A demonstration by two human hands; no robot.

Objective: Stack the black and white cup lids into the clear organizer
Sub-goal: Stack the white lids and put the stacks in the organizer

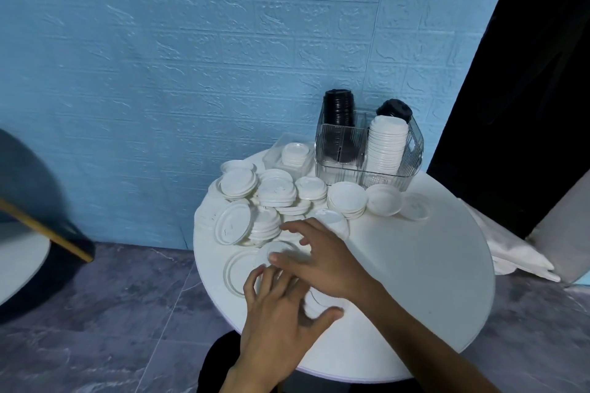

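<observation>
The clear organizer (338, 150) stands at the back of the round white table (415, 265). It holds a tall black lid stack (338, 107), a second black stack (394, 109) behind, and a white lid stack (387, 147). Several loose white lids (274, 191) lie heaped in front of it and to its left. My left hand (281, 313) is near the front edge, its thumb and fingers curled round a small stack of white lids (316, 301). My right hand (319, 258) crosses above it, fingers spread and blurred, over a loose white lid (277, 249).
A small clear box (293, 153) with white lids sits left of the organizer. One lid lies flat (238, 268) by my left fingers. A blue chair (28, 188) is at the left, white cloth (510, 252) and a black curtain (526, 73) at the right.
</observation>
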